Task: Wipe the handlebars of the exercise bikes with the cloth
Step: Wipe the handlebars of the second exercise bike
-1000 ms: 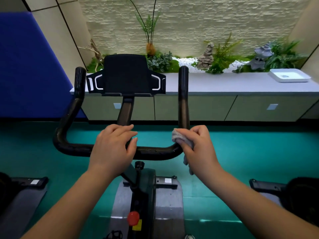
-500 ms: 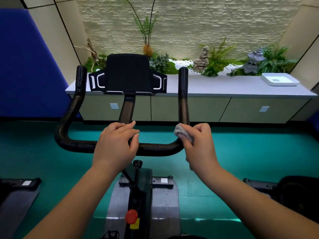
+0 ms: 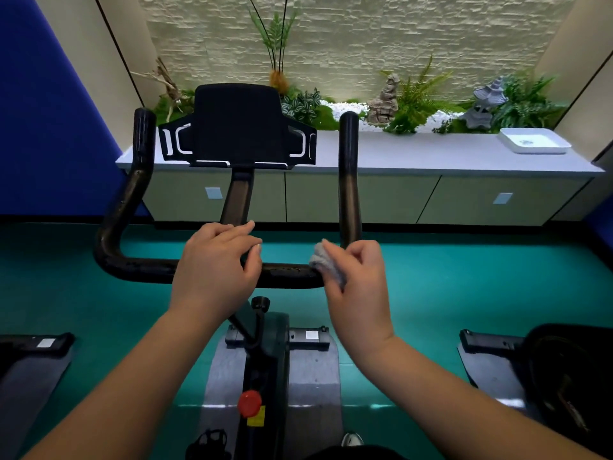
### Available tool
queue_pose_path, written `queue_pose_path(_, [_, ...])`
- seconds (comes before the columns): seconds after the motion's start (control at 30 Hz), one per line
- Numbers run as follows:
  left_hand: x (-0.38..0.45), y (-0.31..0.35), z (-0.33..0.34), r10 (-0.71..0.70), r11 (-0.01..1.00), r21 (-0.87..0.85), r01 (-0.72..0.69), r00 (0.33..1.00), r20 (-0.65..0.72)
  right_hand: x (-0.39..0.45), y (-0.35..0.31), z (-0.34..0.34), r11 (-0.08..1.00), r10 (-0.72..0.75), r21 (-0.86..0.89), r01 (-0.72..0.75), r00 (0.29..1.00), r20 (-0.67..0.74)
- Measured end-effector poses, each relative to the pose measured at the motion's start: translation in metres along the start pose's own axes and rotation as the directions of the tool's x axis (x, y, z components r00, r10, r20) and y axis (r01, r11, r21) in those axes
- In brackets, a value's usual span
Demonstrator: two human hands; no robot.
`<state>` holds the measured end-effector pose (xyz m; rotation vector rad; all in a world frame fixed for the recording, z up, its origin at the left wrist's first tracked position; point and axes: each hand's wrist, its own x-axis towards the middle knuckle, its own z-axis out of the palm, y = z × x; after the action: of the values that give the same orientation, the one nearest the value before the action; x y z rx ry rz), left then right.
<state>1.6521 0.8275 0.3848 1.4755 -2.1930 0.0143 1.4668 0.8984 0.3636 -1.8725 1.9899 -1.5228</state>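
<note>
Black, scuffed foam covers the handlebars (image 3: pixel 132 270), whose left upright rises at the far left and bends into the cross bar near the bottom. A neighbouring bike's base (image 3: pixel 30 366) shows at the lower left edge; its bars are out of view.

Moving right, the left hand (image 3: pixel 215 270) lies over the middle of the cross bar where the stem (image 3: pixel 237 200) of the console (image 3: pixel 237 127) meets it. Its fingers (image 3: pixel 245 242) are nearly straight and loosely spread, draped across the bar and gripping nothing. It looks placed there to steady the bike while the other hand works.

Right of it, 1 short bare length of bar separates the 2 hands. Then comes the cloth (image 3: pixel 326 263), a small grey wad pressed against the bar just where it turns up into the right upright (image 3: pixel 348 167). The right hand (image 3: pixel 360 287) holds it, fingers curled round the wad with the thumb pinching it in; bunching it this way likely lets the cloth wrap the curve of the bend. I judge the wiping to be on this corner, with the right upright above it a likely next stretch.

Further right, a white tray (image 3: pixel 534 142) sits on the bench (image 3: pixel 414 154) by the wall, and another bike (image 3: pixel 547 376) stands at the lower right.
</note>
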Motion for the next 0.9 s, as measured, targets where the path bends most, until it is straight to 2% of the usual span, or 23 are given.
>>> queue_pose_path(0.1, [0.0,0.0,-0.001,0.002,1.0,0.004,-0.002,1.0,0.003,-0.001,0.002,0.0,0.998,-0.065,-0.003,0.065,0.997,0.034])
queue_pose_path(0.13, [0.0,0.001,-0.001,0.002,1.0,0.001,-0.002,1.0,0.007,0.003,0.008,-0.004,0.999,-0.028,0.024,0.028,0.999,0.031])
queue_pose_path(0.2, [0.001,0.001,-0.002,-0.001,1.0,-0.004,0.001,1.0,0.008,0.018,0.02,-0.014,0.978,0.158,0.137,-0.16,0.987,0.026])
queue_pose_path(0.27, [0.001,0.002,-0.002,-0.004,1.0,-0.001,0.004,1.0,0.004,0.03,0.024,-0.019,0.874,0.39,0.289,-0.391,0.919,0.065])
queue_pose_path(0.33, [0.001,0.002,-0.002,-0.002,1.0,0.005,0.002,1.0,-0.003,0.028,0.022,-0.013,0.745,0.554,0.393,-0.539,0.828,0.085])
queue_pose_path(0.5, [0.001,0.002,0.0,0.005,1.0,0.008,-0.005,1.0,-0.019,0.017,0.014,0.003,0.416,0.767,0.609,-0.675,0.62,0.165])
queue_pose_path(0.6, [0.002,0.002,0.0,0.013,1.0,0.014,-0.013,1.0,-0.017,0.049,0.029,0.005,0.235,0.807,0.705,-0.669,0.538,0.242])
queue_pose_path(0.67, [0.001,0.002,0.0,0.013,1.0,0.021,-0.013,1.0,-0.022,0.054,0.028,0.006,0.19,0.802,0.73,-0.657,0.533,0.271])
queue_pose_path(0.73, [0.001,0.002,0.0,0.008,1.0,0.02,-0.007,0.999,-0.034,0.037,0.024,0.009,0.146,0.81,0.7,-0.699,0.491,0.321])
queue_pose_path(0.77, [0.001,0.002,0.0,0.004,1.0,0.022,-0.004,0.999,-0.037,0.028,0.02,0.007,0.092,0.81,0.687,-0.72,0.455,0.369])
queue_pose_path(0.83, [0.001,0.002,0.0,0.004,1.0,0.029,-0.003,0.999,-0.033,0.024,0.013,0.002,-0.092,0.784,0.683,-0.725,0.37,0.498])
queue_pose_path(0.9, [0.001,0.002,0.0,0.006,0.999,0.042,-0.005,1.0,-0.024,0.036,0.021,0.001,-0.211,0.759,0.692,-0.69,0.331,0.56])
